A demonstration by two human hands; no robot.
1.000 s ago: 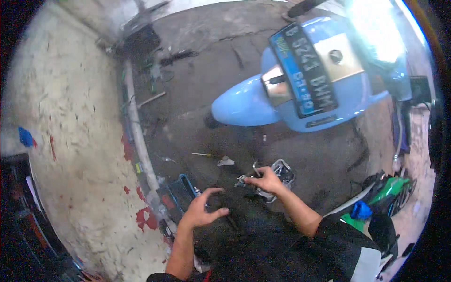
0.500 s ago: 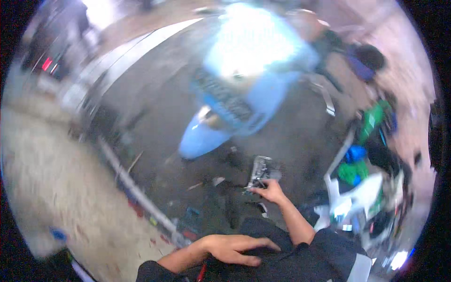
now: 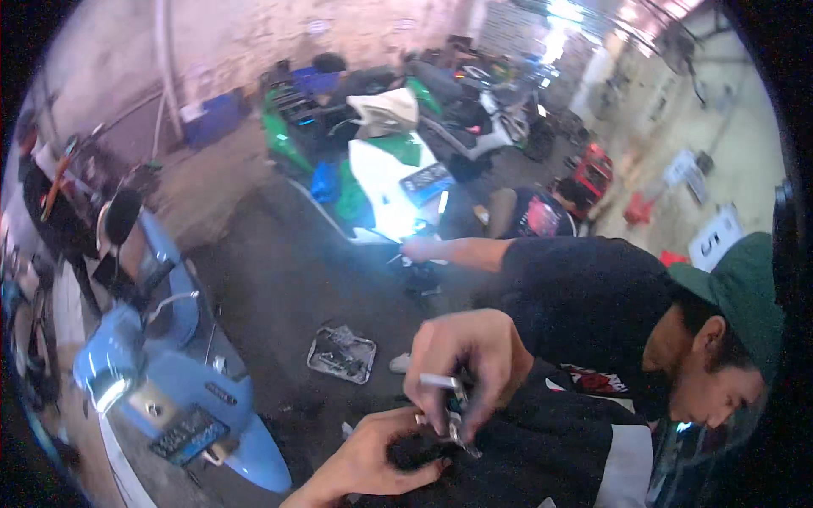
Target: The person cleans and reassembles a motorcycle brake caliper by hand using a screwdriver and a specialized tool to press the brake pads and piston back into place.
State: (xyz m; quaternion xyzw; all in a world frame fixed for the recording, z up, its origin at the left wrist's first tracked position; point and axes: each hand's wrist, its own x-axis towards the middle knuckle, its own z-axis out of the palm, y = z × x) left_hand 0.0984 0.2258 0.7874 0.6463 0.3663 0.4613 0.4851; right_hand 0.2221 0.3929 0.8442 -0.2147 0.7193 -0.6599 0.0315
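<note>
My right hand is raised in front of my body, its fingers closed in a pinch on a small shiny metal part. The part is blurred and its exact kind is unclear. Just below and left of it, my left hand curls its thumb and fingers round a dark area. Whether that is a part or my dark clothing behind, I cannot tell. The left fingertips are close to the metal part. Farther out on the floor lies a metal tray with several tools in it.
A light-blue scooter stands at the left. A co-worker in a dark shirt and green cap leans in at the right, an arm stretched toward a green and white motorcycle with a bright light. A red crate-like object lies beyond.
My view has swung right, bringing the co-worker in. My right hand has come back from the tray to beside my left hand with a small metal part; the left, outstretched before, is curled.
</note>
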